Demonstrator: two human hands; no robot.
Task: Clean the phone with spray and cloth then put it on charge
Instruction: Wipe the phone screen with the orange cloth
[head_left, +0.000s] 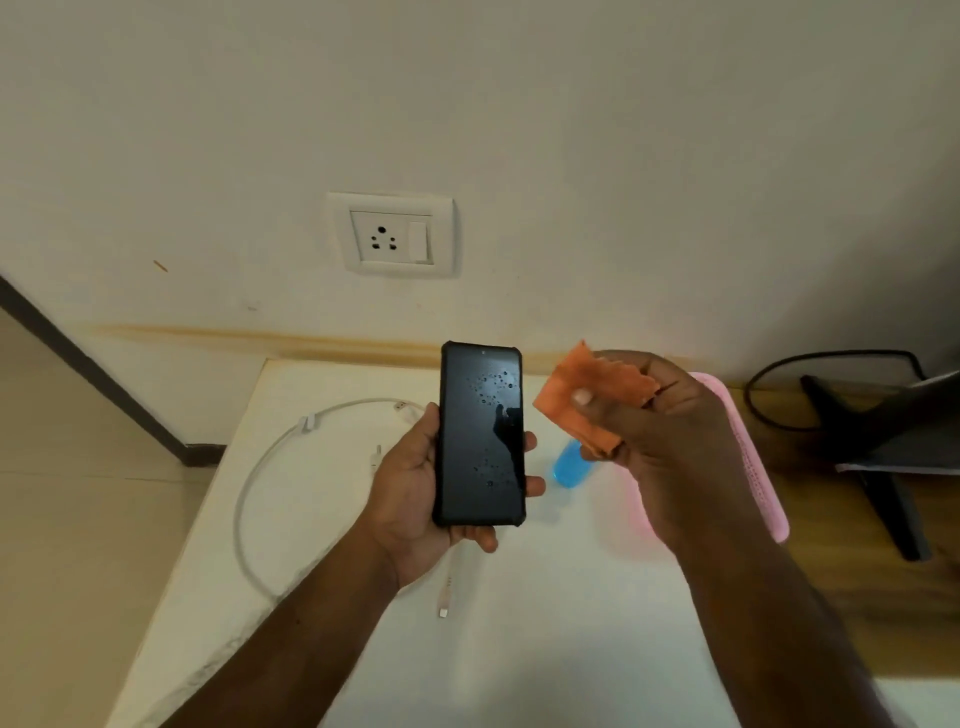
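Observation:
My left hand (410, 488) grips a black phone (480, 434) upright above the white table, screen toward me, with spray droplets on the glass. My right hand (670, 431) pinches a crumpled orange cloth (582, 402) just right of the phone, not touching it. A blue spray bottle (569, 470) lies on the table, mostly hidden under the cloth and my right hand. A white charging cable (249, 488) loops across the table's left side, its plug end (443, 605) lying below my left wrist.
A white wall socket with a switch (395, 236) sits on the wall above the white table (545, 623). A pink tray (758, 467) lies behind my right hand. A dark monitor stand and black cable (872, 447) occupy the wooden desk at right.

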